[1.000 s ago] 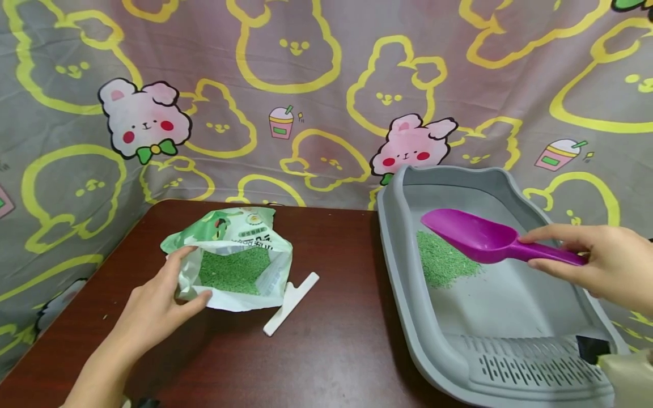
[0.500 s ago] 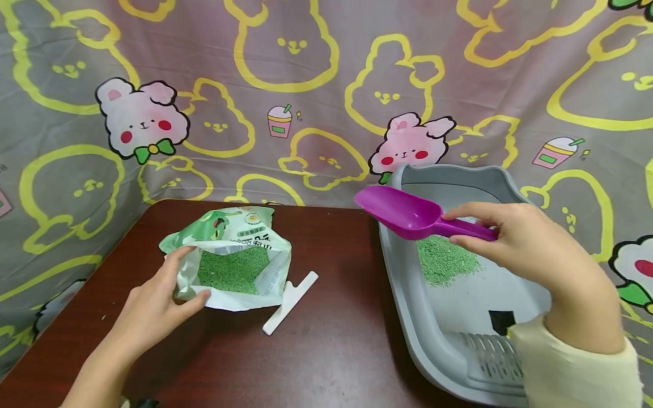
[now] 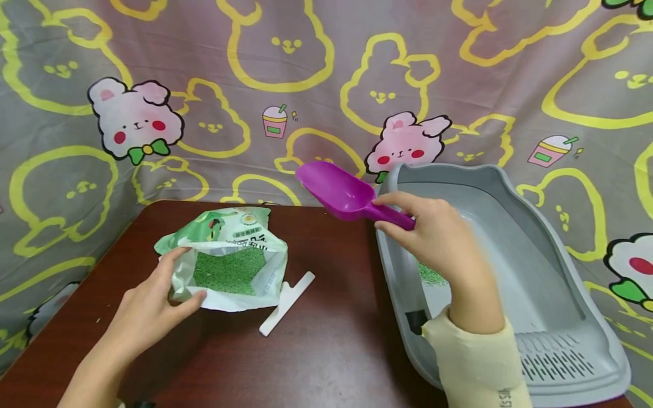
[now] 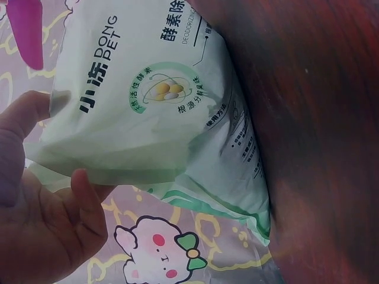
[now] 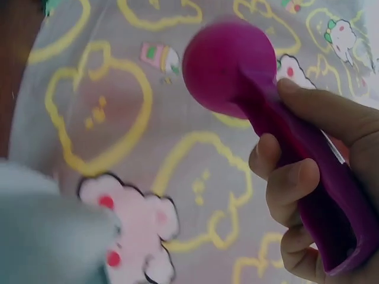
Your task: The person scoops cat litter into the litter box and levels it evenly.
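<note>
My right hand point(image 3: 433, 232) grips a magenta scoop point(image 3: 339, 190) by its handle, raised over the gap between the bag and the litter box. The scoop's bowl looks empty and points left. In the right wrist view, fingers curl round the handle point(image 5: 320, 189). At the left, my left hand point(image 3: 148, 306) holds the rim of a white and green bag of cat litter point(image 3: 245, 226), thumb at the near side and fingers at the left edge. Green pellets point(image 3: 229, 271) show through the bag's wide mouth. The left wrist view shows the bag's printed side point(image 4: 130, 118).
A grey litter box point(image 3: 520, 226) stands at the right, with some green pellets point(image 3: 431, 275) on its floor, partly hidden by my right arm. A white T-shaped clip point(image 3: 288, 303) lies on the brown table point(image 3: 326, 351) beside the bag. A patterned cloth point(image 3: 316, 68) hangs behind.
My right hand has carried the scoop left, from over the litter box toward the bag, and slightly higher. The left hand has stayed at the bag's rim.
</note>
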A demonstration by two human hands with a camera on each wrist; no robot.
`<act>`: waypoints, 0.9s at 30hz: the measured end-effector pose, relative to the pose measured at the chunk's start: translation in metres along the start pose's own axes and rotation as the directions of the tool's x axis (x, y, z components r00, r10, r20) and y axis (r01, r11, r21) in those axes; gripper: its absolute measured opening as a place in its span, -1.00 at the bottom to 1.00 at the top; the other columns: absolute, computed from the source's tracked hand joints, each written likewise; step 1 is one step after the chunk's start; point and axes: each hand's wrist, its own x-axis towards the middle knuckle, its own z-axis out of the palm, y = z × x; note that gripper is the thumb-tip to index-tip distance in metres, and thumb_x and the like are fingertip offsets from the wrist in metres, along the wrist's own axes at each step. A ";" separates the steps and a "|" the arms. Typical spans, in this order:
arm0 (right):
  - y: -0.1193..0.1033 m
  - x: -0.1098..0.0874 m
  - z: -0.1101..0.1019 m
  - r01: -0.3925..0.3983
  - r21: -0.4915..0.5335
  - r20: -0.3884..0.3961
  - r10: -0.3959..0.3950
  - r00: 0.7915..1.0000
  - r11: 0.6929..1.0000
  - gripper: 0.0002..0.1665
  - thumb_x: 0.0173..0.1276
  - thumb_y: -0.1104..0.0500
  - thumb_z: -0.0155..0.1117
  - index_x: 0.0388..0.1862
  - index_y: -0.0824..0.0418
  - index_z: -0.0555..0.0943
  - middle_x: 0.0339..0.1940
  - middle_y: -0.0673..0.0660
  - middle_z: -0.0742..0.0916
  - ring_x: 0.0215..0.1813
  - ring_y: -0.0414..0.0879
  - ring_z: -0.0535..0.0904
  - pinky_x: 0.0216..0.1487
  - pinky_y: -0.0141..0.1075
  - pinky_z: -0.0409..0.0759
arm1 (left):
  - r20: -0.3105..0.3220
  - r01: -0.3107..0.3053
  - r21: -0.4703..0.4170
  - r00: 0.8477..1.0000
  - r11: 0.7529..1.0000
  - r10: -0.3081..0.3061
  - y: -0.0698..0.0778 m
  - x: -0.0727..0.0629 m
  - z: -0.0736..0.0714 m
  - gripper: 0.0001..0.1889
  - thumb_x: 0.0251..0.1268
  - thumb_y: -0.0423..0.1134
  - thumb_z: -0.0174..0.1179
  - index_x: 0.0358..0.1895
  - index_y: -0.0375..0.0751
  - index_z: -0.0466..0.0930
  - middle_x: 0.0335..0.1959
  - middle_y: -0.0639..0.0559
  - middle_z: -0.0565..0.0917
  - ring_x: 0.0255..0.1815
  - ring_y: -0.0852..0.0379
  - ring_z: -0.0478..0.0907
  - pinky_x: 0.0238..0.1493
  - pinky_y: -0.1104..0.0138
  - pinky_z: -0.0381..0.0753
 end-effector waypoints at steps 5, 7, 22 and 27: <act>-0.014 0.003 0.029 0.019 0.000 -0.045 -0.019 0.999 1.000 -0.56 0.23 0.03 0.48 0.11 -0.05 0.68 -0.66 0.01 0.56 -0.59 -0.11 0.34 -0.55 -0.27 0.29 | 0.000 0.000 -0.001 1.000 1.000 0.000 -0.001 0.000 0.000 -0.10 0.13 -0.02 0.40 0.49 -0.02 0.07 -0.13 -0.15 0.68 -0.45 0.16 0.65 -0.43 -0.02 0.49; -0.018 0.004 0.039 0.032 0.004 -0.057 -0.032 0.998 0.999 -0.55 0.21 0.02 0.49 0.10 -0.04 0.69 -0.61 0.01 0.64 -0.58 -0.11 0.37 -0.54 -0.28 0.31 | -0.001 -0.001 0.001 1.000 1.000 0.001 -0.001 -0.001 0.000 -0.10 0.13 -0.02 0.40 0.50 -0.02 0.07 -0.14 -0.16 0.68 -0.46 0.16 0.65 -0.43 -0.03 0.49; -0.030 -0.003 0.115 -0.068 0.266 -0.072 0.090 0.993 0.962 -0.61 0.22 0.04 0.50 0.05 -0.07 0.70 -0.28 -0.05 0.80 -0.42 -0.20 0.54 -0.41 -0.32 0.48 | -0.027 -0.013 0.005 1.000 1.000 0.013 -0.003 -0.003 0.002 -0.09 0.10 -0.05 0.42 0.49 -0.03 0.09 -0.36 0.02 0.65 -0.48 0.20 0.61 -0.47 0.08 0.45; -0.024 -0.003 0.135 -0.113 0.352 -0.060 0.142 0.988 0.929 -0.60 0.22 0.07 0.50 0.06 -0.01 0.69 -0.28 0.03 0.79 -0.49 -0.19 0.52 -0.48 -0.33 0.49 | -0.028 -0.017 -0.003 0.999 1.000 0.017 -0.003 -0.001 0.003 -0.10 0.10 -0.04 0.41 0.49 -0.02 0.10 -0.30 -0.01 0.66 -0.47 0.18 0.62 -0.47 0.04 0.45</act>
